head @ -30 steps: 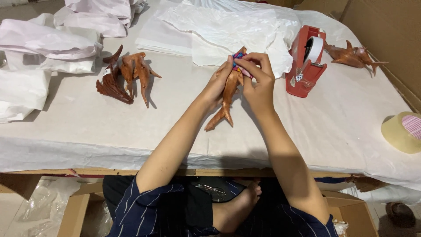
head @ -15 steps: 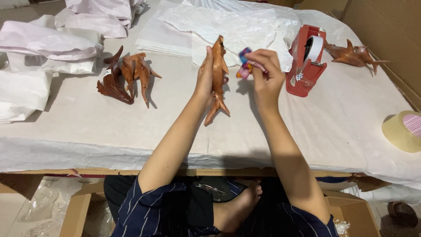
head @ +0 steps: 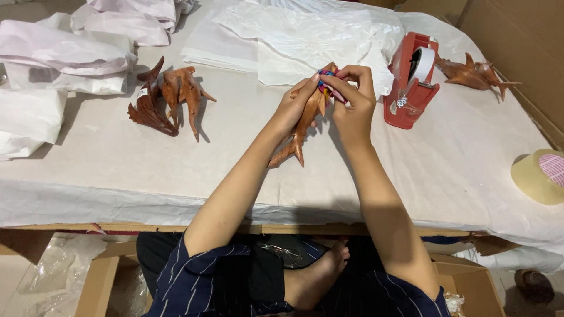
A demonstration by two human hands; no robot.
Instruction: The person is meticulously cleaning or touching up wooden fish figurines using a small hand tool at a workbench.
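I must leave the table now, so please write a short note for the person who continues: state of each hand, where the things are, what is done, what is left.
Left hand: grip shut on the wooden fish carving, held over the table.
Right hand: pinches a small coloured sticker sheet at the carving's upper end.
Other carvings: a pile of carvings on the left, one more carving behind the red tape dispenser. Tape roll at the right edge; white wrapping paper at the back.
Done: no carving is wrapped.
Left: judging by the paper, probably wrapping all.
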